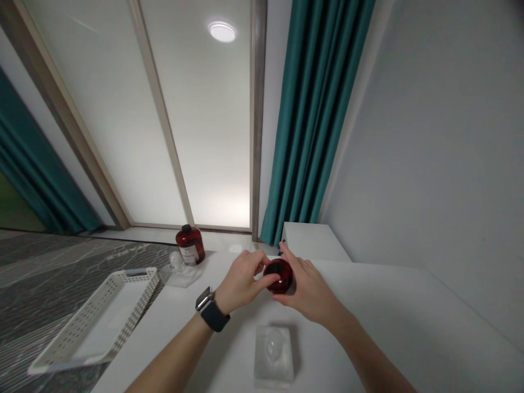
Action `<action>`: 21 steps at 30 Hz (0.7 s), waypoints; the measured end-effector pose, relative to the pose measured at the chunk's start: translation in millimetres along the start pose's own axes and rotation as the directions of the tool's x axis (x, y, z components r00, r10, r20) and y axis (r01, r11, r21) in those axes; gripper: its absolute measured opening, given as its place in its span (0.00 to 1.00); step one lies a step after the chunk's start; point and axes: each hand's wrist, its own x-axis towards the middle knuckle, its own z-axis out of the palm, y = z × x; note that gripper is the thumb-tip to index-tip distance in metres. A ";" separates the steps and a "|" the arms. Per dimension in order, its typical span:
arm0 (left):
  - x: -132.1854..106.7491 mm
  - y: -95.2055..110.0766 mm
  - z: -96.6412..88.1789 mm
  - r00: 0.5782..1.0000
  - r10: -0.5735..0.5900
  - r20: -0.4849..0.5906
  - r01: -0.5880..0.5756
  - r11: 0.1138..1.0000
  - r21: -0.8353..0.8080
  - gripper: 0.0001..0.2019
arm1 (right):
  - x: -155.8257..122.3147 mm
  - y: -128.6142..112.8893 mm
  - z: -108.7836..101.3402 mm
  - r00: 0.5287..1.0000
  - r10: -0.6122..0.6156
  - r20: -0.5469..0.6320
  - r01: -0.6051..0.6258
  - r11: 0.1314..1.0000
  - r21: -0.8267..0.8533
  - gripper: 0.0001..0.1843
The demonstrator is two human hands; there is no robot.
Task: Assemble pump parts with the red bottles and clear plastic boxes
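Note:
Above the white table's far part, both hands are at a dark red glass bottle [288, 279] seen from above. My right hand [307, 286] curls around its right side, with the thumb at the near side. My left hand [242, 277], with a black watch on its wrist, has thumb and index finger closed at the bottle's dark cap [275, 268]. Closer to me, a clear plastic mould-like block [273, 355] with a rounded hollow lies on the table. Another red bottle [189, 246], with a black cap and a white label, stands at the table's far left.
A clear plastic piece [180, 273] lies beside the labelled bottle. To the left is a white perforated basket [133, 308]. A white cabinet [313, 241] stands beyond the table [393, 327], near a teal curtain [311, 125]. Frosted sliding doors [204, 125] are behind.

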 end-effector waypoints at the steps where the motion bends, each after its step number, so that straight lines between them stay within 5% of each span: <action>1: -0.6 -1.8 0.6 1.000 0.020 0.010 -0.020 1.000 -0.012 0.13 | -0.8 1.7 -1.0 1.000 0.000 0.017 0.000 1.000 0.011 0.63; 10: 2.6 -10.2 0.6 0.998 0.029 0.051 -0.030 0.999 0.017 0.14 | -1.6 12.6 8.2 0.999 0.026 0.046 -0.033 0.988 0.153 0.61; 16: 4.6 -7.4 1.0 0.998 0.060 -0.011 -0.057 0.983 0.172 0.17 | 2.3 6.9 24.6 0.991 -0.025 -0.132 0.025 1.000 0.006 0.60; 21: 2.7 -3.6 4.0 0.996 0.092 -0.010 -0.090 0.987 0.133 0.16 | 1.9 1.8 18.9 0.990 -0.055 -0.128 0.046 0.996 -0.075 0.61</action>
